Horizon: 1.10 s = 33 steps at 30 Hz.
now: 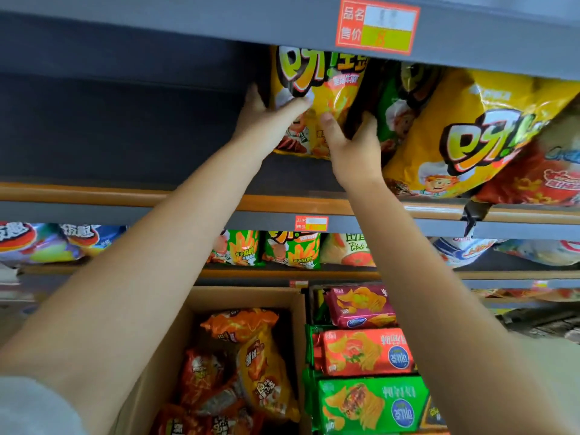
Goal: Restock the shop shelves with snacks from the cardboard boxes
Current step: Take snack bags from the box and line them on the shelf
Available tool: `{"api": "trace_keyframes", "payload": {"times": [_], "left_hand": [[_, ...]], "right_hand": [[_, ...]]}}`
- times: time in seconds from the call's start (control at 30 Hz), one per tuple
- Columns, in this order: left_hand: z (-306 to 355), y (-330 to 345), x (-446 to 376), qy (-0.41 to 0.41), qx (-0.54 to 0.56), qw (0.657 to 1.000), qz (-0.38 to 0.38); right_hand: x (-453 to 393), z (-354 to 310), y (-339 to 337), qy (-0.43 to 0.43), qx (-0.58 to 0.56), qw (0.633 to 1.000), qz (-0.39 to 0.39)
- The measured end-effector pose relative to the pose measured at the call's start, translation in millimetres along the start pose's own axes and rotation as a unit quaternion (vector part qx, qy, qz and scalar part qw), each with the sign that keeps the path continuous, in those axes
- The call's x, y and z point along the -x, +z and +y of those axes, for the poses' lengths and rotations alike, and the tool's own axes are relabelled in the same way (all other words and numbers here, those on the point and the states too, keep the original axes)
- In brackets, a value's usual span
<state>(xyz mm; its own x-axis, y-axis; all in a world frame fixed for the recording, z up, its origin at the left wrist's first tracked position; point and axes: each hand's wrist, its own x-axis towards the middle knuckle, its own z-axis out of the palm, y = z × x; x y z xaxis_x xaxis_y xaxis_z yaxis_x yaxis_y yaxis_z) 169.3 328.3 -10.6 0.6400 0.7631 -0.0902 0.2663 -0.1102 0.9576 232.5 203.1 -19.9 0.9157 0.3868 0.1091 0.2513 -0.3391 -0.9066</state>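
Evidently both hands clamp one glossy yellow snack bag (317,98): left hand (266,120) at its nine o'clock edge, right hand (351,142) at five o'clock, steadying it upright on the dark shelf (194,196) beside the leaning yellow bags (455,136).

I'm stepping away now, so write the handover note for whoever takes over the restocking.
Left hand and right hand both grip one yellow snack bag, standing it on the upper shelf, left of the bags already there.
Done: a green bag and a big yellow bag sit to its right.
Left: the shelf's left part is bare; the cardboard box below holds more packs.
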Motion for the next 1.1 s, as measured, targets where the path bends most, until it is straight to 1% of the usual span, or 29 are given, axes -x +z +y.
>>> {"api": "trace_keyframes", "payload": {"times": [0.07, 0.1, 0.13, 0.17, 0.2, 0.23, 0.27, 0.33, 0.4, 0.43, 0.5, 0.53, 0.6, 0.63, 0.67, 0.7, 0.73, 0.77, 0.8, 0.83, 0.87, 0.93, 0.97, 1.0, 1.03, 1.1], "left_hand": [[-12, -23, 41, 0.05, 0.085, 0.994, 0.047], [-23, -36, 64, 0.088, 0.131, 0.984, 0.08], [-39, -47, 90, 0.113, 0.153, 0.976, 0.107], [-60, -56, 114, 0.123, 0.153, 0.973, 0.123], [-86, -63, 137, 0.108, 0.132, 0.977, 0.131], [-116, -70, 157, 0.073, 0.105, 0.983, 0.136], [-150, -76, 176, 0.032, 0.07, 0.987, 0.142], [-229, -90, 207, -0.025, -0.046, 0.987, 0.15], [-297, -103, 236, -0.091, -0.188, 0.969, 0.134], [-324, -110, 251, -0.142, -0.233, 0.955, 0.116], [-364, -119, 282, -0.235, -0.269, 0.93, 0.088], [-378, -123, 296, -0.261, -0.273, 0.923, 0.071], [-397, -128, 320, -0.286, -0.281, 0.915, 0.034], [-400, -132, 330, -0.285, -0.297, 0.911, 0.025], [-403, -136, 339, -0.261, -0.322, 0.909, 0.027], [-403, -138, 348, -0.215, -0.357, 0.908, 0.029], [-402, -138, 356, -0.15, -0.392, 0.907, 0.029], [-399, -136, 363, -0.077, -0.419, 0.904, 0.018], [-396, -133, 366, -0.01, -0.432, 0.902, -0.013], [-393, -129, 368, 0.036, -0.433, 0.898, -0.062], [-394, -123, 368, 0.05, -0.427, 0.894, -0.127], [-402, -113, 366, 0.01, -0.429, 0.863, -0.268], [-408, -111, 364, -0.014, -0.438, 0.845, -0.305], [-413, -109, 360, -0.019, -0.453, 0.835, -0.311], [-415, -106, 355, -0.015, -0.472, 0.829, -0.299], [-416, -100, 341, -0.014, -0.499, 0.835, -0.231]], "right_hand": [[46, -2, -6, -0.039, -0.066, 0.996, 0.05], [73, -2, -6, -0.058, -0.11, 0.99, 0.069], [100, -1, -5, -0.065, -0.148, 0.984, 0.068], [127, 2, -1, -0.056, -0.173, 0.982, 0.045], [150, 10, 8, -0.029, -0.182, 0.983, 0.006], [173, 20, 19, 0.011, -0.182, 0.982, -0.046], [192, 38, 33, 0.056, -0.158, 0.981, -0.102], [226, 85, 64, 0.126, -0.042, 0.966, -0.22], [257, 139, 94, 0.182, 0.08, 0.922, -0.331], [273, 168, 106, 0.209, 0.134, 0.892, -0.377], [308, 214, 122, 0.238, 0.214, 0.831, -0.456], [326, 231, 127, 0.248, 0.227, 0.813, -0.477], [358, 255, 128, 0.304, 0.226, 0.799, -0.468], [370, 265, 126, 0.356, 0.217, 0.788, -0.453], [379, 272, 124, 0.425, 0.201, 0.768, -0.435], [384, 274, 122, 0.498, 0.181, 0.737, -0.419], [387, 275, 119, 0.557, 0.151, 0.709, -0.406], [388, 281, 118, 0.596, 0.114, 0.693, -0.389], [387, 282, 117, 0.62, 0.072, 0.687, -0.372], [384, 282, 116, 0.637, 0.037, 0.68, -0.361], [380, 275, 115, 0.644, 0.009, 0.678, -0.355], [367, 264, 114, 0.635, -0.027, 0.681, -0.363], [360, 263, 116, 0.632, -0.023, 0.686, -0.36], [353, 261, 117, 0.631, -0.018, 0.694, -0.345], [345, 258, 119, 0.633, -0.018, 0.703, -0.322], [330, 254, 125, 0.642, -0.053, 0.715, -0.272]]}}
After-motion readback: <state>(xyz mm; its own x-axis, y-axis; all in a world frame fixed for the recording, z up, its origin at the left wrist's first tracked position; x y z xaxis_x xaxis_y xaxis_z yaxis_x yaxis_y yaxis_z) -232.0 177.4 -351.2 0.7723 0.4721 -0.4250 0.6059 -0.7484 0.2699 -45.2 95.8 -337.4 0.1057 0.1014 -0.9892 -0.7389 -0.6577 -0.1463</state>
